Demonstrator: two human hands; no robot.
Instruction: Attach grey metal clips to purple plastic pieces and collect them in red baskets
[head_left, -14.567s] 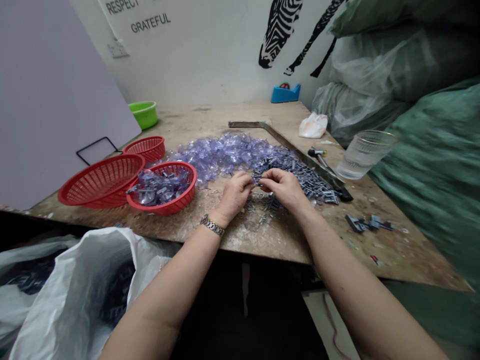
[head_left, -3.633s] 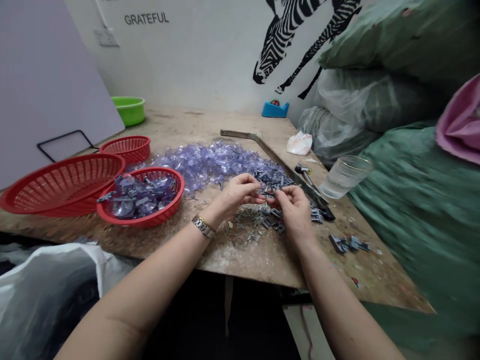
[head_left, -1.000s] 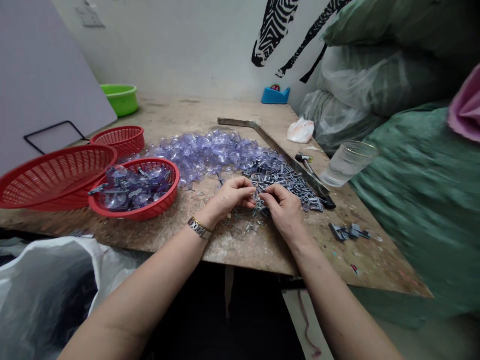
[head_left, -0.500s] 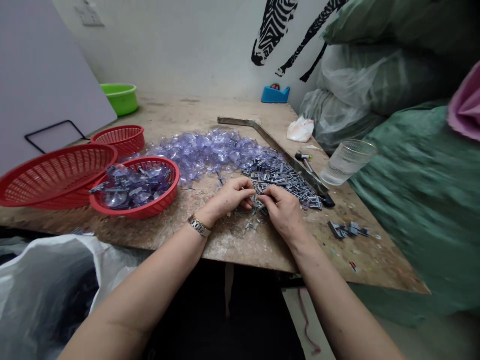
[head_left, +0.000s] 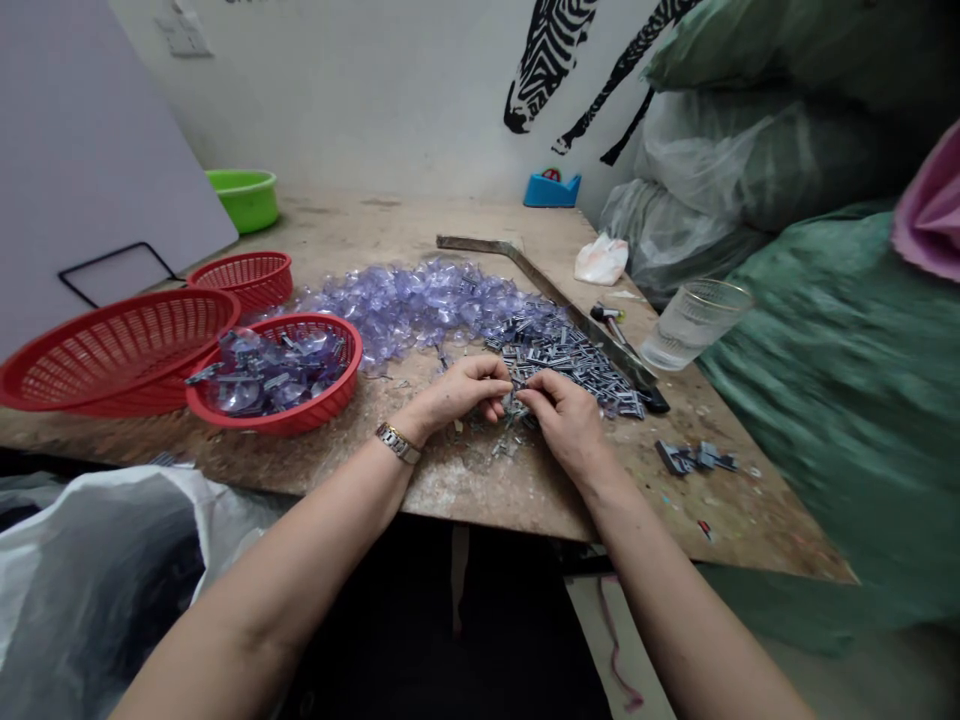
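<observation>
My left hand (head_left: 471,390) and my right hand (head_left: 561,415) meet over the worktable (head_left: 465,485), thumbs and fingertips pinched close together. Whatever small piece lies between the fingertips is too small to name. Just beyond my right hand spreads a heap of small grey plastic parts (head_left: 581,362). Behind and left of it lies a pile of clear, purplish suction cups (head_left: 405,305). Tiny scraps (head_left: 506,447) are scattered beneath my hands. To the left, a red basket (head_left: 319,408) holds clear cups joined with grey parts.
More red baskets (head_left: 120,345) stand at the left, with a green basin (head_left: 247,200) behind. A bent metal strip (head_left: 555,290) borders the heap. At the right are a glass of water (head_left: 694,325), a few grey pieces (head_left: 694,458) and large green sacks (head_left: 840,400).
Both hands stay pinched together in nearly the same spot, with only slight finger movement. The view has shifted a little, moving the baskets slightly rightward.
</observation>
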